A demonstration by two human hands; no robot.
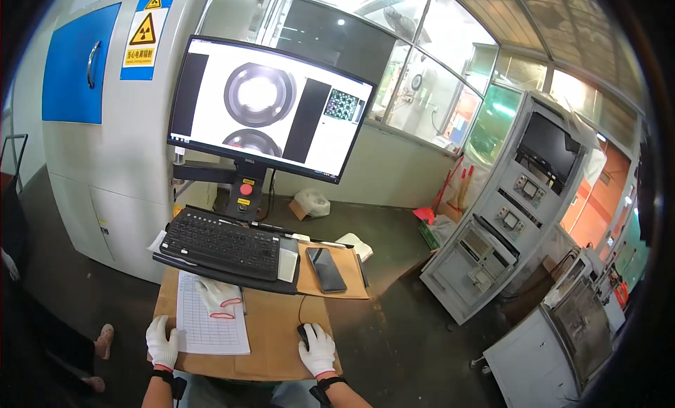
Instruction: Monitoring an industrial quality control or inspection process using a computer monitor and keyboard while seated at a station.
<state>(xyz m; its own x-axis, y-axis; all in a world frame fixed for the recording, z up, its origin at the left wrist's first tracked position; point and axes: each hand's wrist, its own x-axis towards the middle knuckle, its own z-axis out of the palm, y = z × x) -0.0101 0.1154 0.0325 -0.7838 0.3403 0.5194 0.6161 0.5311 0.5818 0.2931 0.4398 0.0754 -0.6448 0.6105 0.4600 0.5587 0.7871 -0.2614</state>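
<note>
My right hand, in a white knitted glove, rests over a black computer mouse on the brown tabletop. My left hand, gloved the same way, lies at the tabletop's left edge beside a printed form sheet. Its thumb stands apart from the fingers and I see nothing in it. A loose white glove with red trim lies on the sheet. Beyond it, a black keyboard sits on a raised black tray. The monitor above shows grey ring shapes around a bright centre.
A dark phone lies on a brown board right of the keyboard. Below the monitor is a red push button. A large pale machine stands at left, a grey instrument cabinet at right. Another person's feet show at lower left.
</note>
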